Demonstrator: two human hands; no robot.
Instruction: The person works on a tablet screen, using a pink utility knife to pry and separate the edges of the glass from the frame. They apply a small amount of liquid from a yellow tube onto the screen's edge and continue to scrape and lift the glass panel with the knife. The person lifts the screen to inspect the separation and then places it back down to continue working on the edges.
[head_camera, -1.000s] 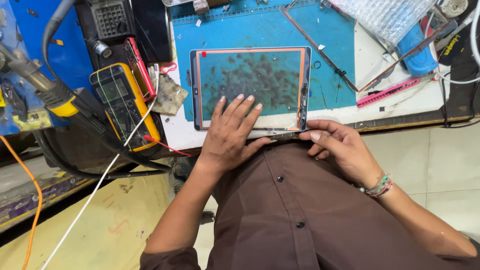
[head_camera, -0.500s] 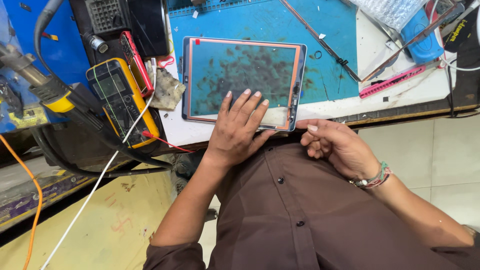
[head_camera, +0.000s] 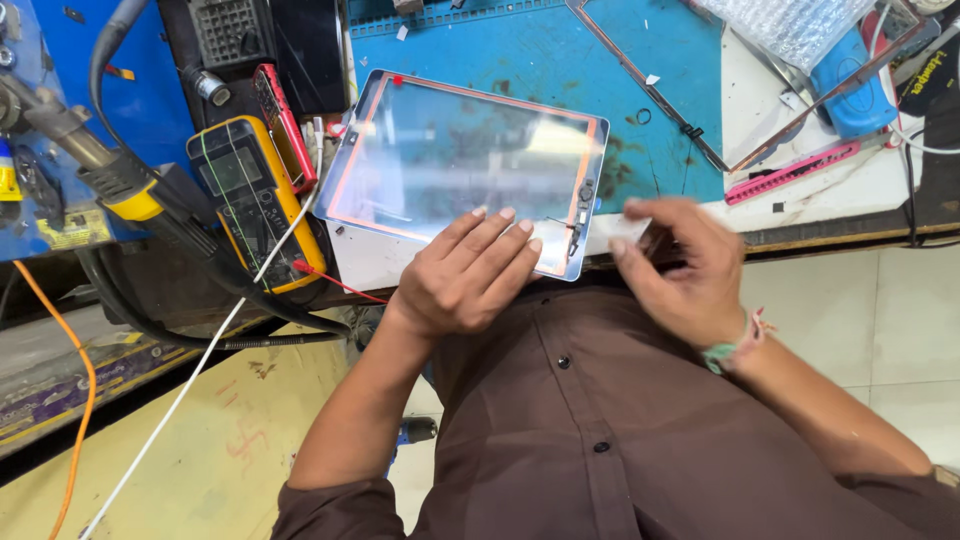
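Tablet glass panel (head_camera: 460, 165) with orange-red border strip lies flat on the blue work mat (head_camera: 660, 60), its near edge at the bench front, close to the person's body. Left hand (head_camera: 465, 275) rests palm down on the panel's near edge, fingers straight and held close together, tips on the glass. Right hand (head_camera: 680, 265) hovers just right of the panel's near right corner, motion-blurred; fingers curl inward toward the thumb, but whether they pinch anything cannot be told. Yellow multimeter (head_camera: 255, 195) sits left of the panel, just beside it, with a red probe lead (head_camera: 335, 280) running from its lower end. Hot-air handle with yellow collar (head_camera: 125, 185) further left. Thin metal frame (head_camera: 680, 110) and pink ruler-like tool (head_camera: 790, 172) lie on the bench to the right, well apart from both hands
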